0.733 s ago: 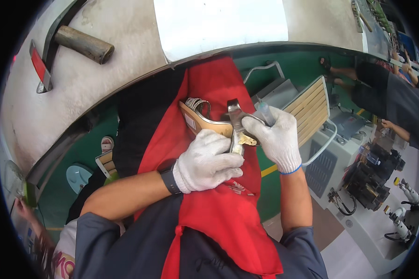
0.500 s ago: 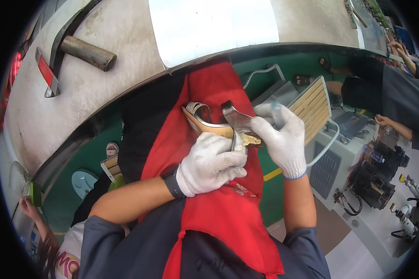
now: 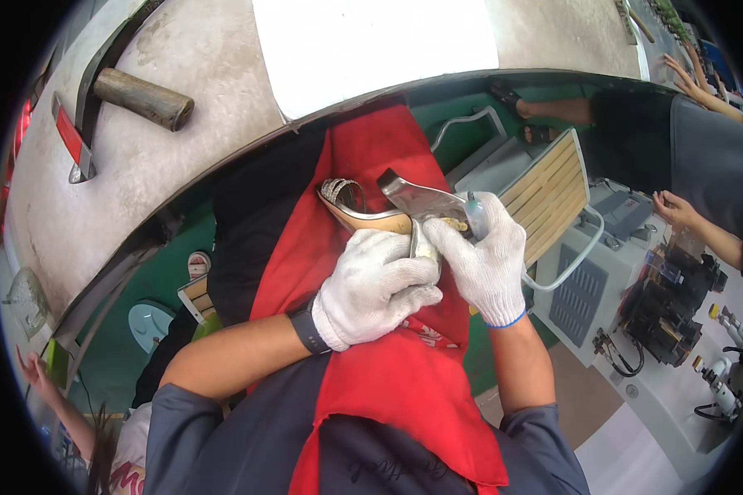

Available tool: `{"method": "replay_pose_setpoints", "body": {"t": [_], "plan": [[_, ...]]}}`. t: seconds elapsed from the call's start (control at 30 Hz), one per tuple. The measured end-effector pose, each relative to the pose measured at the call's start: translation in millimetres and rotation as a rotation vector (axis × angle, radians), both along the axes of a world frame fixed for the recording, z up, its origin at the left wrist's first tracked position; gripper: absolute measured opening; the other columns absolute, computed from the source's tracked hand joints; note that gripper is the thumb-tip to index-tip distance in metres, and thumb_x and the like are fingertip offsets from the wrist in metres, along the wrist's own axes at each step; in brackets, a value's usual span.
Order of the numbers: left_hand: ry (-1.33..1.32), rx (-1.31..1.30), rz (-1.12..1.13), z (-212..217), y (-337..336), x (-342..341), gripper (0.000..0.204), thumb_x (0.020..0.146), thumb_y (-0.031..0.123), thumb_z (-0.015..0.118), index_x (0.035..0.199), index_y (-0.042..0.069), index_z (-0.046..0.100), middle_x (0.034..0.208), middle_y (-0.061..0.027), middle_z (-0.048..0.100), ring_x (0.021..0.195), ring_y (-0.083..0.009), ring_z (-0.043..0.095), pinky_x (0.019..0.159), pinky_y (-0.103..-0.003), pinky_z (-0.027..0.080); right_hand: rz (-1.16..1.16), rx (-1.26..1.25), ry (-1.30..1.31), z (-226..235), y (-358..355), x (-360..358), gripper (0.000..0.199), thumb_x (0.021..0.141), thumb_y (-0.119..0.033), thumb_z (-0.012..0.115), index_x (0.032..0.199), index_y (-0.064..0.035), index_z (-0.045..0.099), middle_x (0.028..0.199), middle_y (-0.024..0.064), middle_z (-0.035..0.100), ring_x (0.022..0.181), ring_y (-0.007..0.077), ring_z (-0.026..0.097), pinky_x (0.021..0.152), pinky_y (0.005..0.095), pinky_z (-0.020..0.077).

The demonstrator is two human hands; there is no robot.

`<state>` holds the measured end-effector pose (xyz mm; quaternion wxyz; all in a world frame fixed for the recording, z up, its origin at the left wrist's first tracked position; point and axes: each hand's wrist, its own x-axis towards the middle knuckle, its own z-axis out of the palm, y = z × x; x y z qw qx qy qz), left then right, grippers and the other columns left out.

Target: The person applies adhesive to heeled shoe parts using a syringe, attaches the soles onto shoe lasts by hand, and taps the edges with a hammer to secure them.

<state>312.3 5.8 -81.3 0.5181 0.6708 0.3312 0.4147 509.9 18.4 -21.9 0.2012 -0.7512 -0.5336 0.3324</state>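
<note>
Sandal [image 3: 376, 222] sits over the apron [image 3: 293, 252], its heel end clasped by the left hand [image 3: 373, 285]; the right hand [image 3: 485, 260] grips a translucent tube [image 3: 476, 218].

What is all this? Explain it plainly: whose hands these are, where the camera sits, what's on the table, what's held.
These are simply a person's own two hands, in white knitted gloves. The camera is worn on their head and looks down; its wide lens bends straight edges. The left hand grips a tan-soled, silver-strapped sandal near its heel end, above a red cloth apron. The right hand is at that same end, with a translucent bluish tube between its fingers. On the pale, worn table are a white rectangular sheet, a brown cylindrical wooden piece and a flat red-and-silver tool.
</note>
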Motion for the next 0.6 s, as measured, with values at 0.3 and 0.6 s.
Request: {"method": "replay_pose_setpoints", "body": {"t": [0.3, 0.6], "plan": [[0.006, -0.041, -0.034, -3, 6, -3, 0.025, 0.083, 0.021, 0.093, 0.101, 0.014, 0.077, 0.093, -0.0078, 0.068, 0.09, -0.0348, 0.068, 0.086, -0.049, 0.049, 0.004, -0.064, -0.049, -3, 6, 3, 0.041, 0.089, -0.027, 0.094, 0.117, -0.0023, 0.078, 0.097, 0.0183, 0.081, 0.084, 0.0353, 0.081, 0.076, 0.04, 0.0629], [0.054, -0.022, -0.009, 0, -2, 6, 0.023, 0.087, 0.023, 0.09, 0.104, 0.016, 0.075, 0.091, -0.0065, 0.066, 0.09, -0.0338, 0.068, 0.087, -0.048, 0.047, 0.055, 0.04, -0.196, -2, 14, -6, 0.043, 0.084, -0.037, 0.096, 0.104, -0.0022, 0.081, 0.093, 0.0168, 0.08, 0.084, 0.0346, 0.08, 0.078, 0.0414, 0.0634]]}}
